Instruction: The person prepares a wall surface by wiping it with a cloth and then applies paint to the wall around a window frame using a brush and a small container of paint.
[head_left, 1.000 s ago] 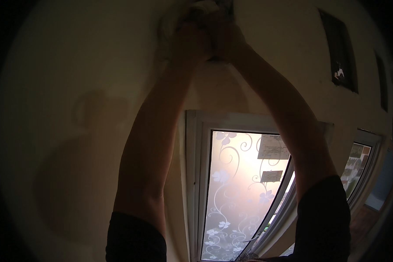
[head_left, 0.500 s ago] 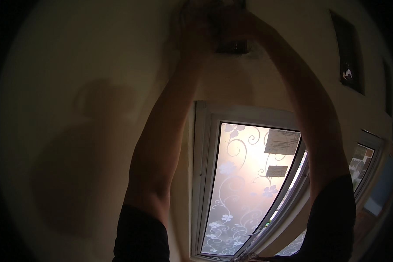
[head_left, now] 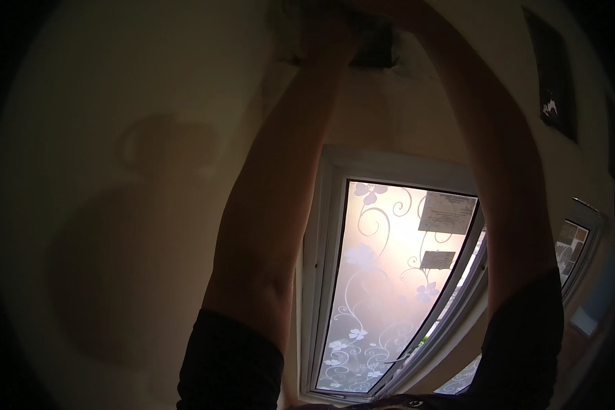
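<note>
High on the wall, at the very top edge of the view, sits a dark rectangular opening (head_left: 374, 48) — some kind of vent or box set into the plaster, well above the window. Both arms reach straight up to it. The left hand (head_left: 324, 31) is pressed against its left side, and the right hand (head_left: 389, 10) comes in at its upper right, mostly cut off by the edge of the picture. The opening's long side runs roughly level across the wall, so it lies between the two hands, with the left hand covering more of it. Whether the fingers are clenched, released or gripping something I cannot tell — they are in deep shadow and partly out of view. Below the arms, a white-framed window (head_left: 389, 287) with frosted flower-patterned glass glows with daylight, two paper notes stuck on it. A dark picture frame (head_left: 552, 82) hangs on the wall to the right.
</note>
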The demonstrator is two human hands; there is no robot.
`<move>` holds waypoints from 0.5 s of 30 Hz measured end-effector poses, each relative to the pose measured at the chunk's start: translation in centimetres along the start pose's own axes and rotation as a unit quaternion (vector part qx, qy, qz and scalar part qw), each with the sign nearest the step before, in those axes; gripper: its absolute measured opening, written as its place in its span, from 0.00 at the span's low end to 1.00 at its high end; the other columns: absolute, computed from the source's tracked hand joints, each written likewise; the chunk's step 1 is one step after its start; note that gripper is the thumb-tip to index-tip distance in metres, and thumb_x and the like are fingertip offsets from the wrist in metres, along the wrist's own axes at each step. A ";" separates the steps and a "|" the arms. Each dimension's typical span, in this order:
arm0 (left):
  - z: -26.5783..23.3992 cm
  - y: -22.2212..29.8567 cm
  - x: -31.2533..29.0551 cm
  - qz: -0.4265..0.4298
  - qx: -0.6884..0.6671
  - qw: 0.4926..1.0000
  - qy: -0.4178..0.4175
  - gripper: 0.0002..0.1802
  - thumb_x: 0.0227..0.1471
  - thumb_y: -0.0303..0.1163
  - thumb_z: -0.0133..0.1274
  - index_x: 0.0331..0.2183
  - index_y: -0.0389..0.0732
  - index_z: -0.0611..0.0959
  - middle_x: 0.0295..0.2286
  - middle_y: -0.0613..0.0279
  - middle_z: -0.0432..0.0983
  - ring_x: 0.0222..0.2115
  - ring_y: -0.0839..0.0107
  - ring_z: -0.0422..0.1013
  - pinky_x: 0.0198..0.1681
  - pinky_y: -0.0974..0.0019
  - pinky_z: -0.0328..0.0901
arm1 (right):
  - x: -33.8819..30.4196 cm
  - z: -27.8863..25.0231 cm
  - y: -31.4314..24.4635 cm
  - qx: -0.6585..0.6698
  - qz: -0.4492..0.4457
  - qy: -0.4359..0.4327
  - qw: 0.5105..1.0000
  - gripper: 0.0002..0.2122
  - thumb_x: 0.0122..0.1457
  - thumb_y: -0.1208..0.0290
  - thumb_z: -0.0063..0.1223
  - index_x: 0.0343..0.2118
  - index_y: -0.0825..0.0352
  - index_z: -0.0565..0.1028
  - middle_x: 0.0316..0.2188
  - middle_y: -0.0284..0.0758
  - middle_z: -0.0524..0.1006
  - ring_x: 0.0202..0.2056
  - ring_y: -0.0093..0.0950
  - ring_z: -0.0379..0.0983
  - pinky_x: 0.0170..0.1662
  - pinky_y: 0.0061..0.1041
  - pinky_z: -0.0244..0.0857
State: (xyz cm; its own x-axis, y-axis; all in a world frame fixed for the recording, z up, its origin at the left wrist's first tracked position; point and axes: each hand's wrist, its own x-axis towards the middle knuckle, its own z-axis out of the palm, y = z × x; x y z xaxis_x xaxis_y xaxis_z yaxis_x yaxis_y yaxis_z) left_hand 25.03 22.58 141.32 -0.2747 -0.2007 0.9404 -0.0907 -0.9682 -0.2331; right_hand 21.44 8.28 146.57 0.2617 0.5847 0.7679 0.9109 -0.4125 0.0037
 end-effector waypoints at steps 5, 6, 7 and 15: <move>-2.0 -3.5 2.4 0.204 0.115 0.972 -0.006 0.31 0.52 0.49 0.52 0.51 0.39 0.75 0.48 0.46 0.73 0.51 0.53 0.69 0.57 0.53 0.60 | 0.9 -0.4 -0.1 -0.093 0.009 0.053 0.994 0.41 0.59 0.35 0.35 0.47 0.81 0.73 0.49 0.59 0.72 0.53 0.50 0.68 0.57 0.41 0.61; -3.0 -4.0 1.6 0.236 0.207 0.949 0.016 0.31 0.51 0.50 0.52 0.52 0.39 0.75 0.48 0.46 0.73 0.51 0.54 0.69 0.57 0.53 0.60 | 1.0 -0.1 -0.4 -0.120 0.018 0.052 0.991 0.41 0.58 0.35 0.37 0.47 0.81 0.73 0.48 0.59 0.72 0.52 0.50 0.69 0.56 0.41 0.62; -3.6 -4.1 0.7 0.267 0.297 0.916 0.036 0.32 0.51 0.51 0.52 0.52 0.39 0.75 0.48 0.46 0.74 0.51 0.54 0.69 0.57 0.53 0.60 | 1.1 0.3 -0.7 -0.147 0.026 0.051 0.987 0.41 0.57 0.35 0.40 0.47 0.81 0.73 0.48 0.60 0.72 0.51 0.49 0.70 0.54 0.41 0.64; -6.4 0.0 -0.9 -0.117 -0.023 0.992 0.029 0.25 0.51 0.37 0.52 0.50 0.36 0.74 0.45 0.42 0.74 0.46 0.48 0.70 0.49 0.54 0.66 | 2.0 2.2 1.8 -0.197 -0.056 0.139 0.969 0.36 0.50 0.45 0.56 0.45 0.81 0.73 0.43 0.58 0.75 0.46 0.50 0.73 0.50 0.39 0.68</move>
State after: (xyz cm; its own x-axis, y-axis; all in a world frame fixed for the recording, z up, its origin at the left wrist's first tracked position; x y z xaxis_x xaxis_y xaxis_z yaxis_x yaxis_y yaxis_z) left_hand 19.16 23.70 138.92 -0.2954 0.0382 0.9546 -0.2019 -0.9791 -0.0233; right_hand 24.28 10.28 146.65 0.0226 0.4525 0.8915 0.7214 -0.6248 0.2988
